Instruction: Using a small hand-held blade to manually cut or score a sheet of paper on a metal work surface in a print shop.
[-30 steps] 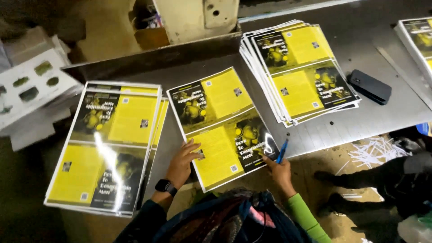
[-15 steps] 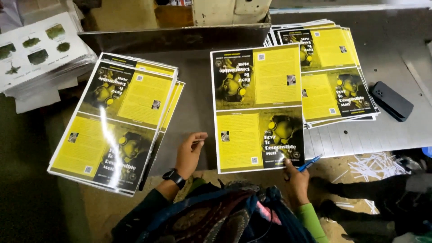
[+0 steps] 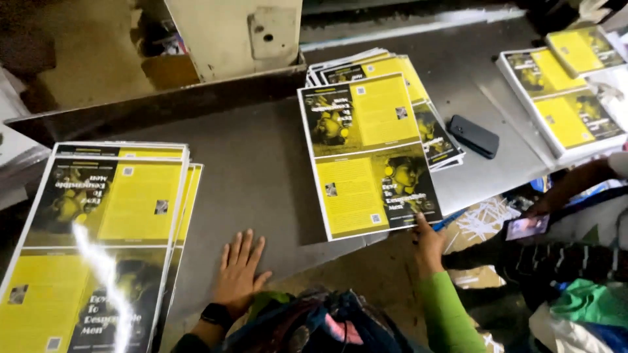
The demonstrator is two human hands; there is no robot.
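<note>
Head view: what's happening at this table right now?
A person stands at a grey metal table. The right hand pinches the near corner of a yellow-and-black printed sheet, which partly overlaps the stack at the back. The left hand lies flat and empty on the table, beside another stack of the same sheets. A black phone lies farther right.

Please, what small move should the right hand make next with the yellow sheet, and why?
Probably slide the yellow sheet further onto the right pile. The right hand grips its near corner, the sheet only partly overlaps that pile, and the left hand lies flat on the table.
</note>
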